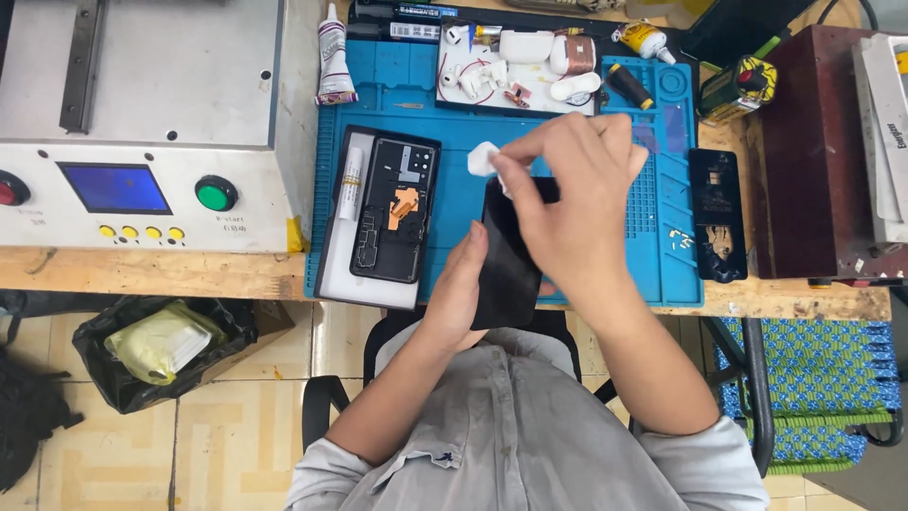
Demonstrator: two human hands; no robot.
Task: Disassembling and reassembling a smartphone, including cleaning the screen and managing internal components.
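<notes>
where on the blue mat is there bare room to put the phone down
Bare blue mat shows right of the right hand, before the black cover, and a strip between the white tray and the opened phone. The mat's top edge is crowded.

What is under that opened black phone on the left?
The opened phone lies on a white tray, beside a white tube. The tray's middle is covered.

Black phone panel point(511, 274) held tilted, small white wipe point(482, 158) above blue mat
</notes>
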